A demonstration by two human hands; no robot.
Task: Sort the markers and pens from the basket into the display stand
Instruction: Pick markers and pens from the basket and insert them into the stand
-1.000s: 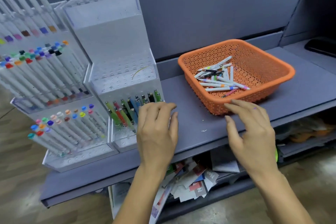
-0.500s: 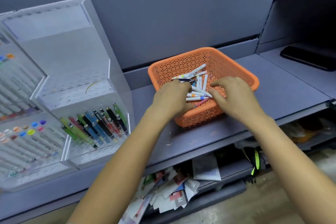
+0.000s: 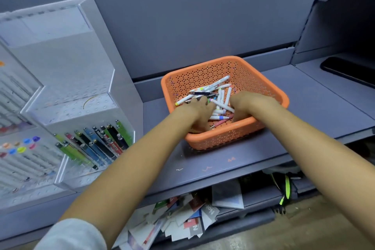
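2 hands are inside the orange basket (image 3: 223,140): left hand (image 3: 199,110) and right hand (image 3: 250,102) flank the pen pile (image 3: 216,90), fingers curled down; I cannot tell if either grips anything.

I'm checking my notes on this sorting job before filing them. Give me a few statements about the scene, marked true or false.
1. The left hand and right hand are both inside the orange perforated plastic basket. True.
2. The basket is empty. False: white-barrelled markers lie in it.
3. The clear acrylic display stand stands left of the basket. True.
4. The stand's front row is bare. False: coloured pens fill it.
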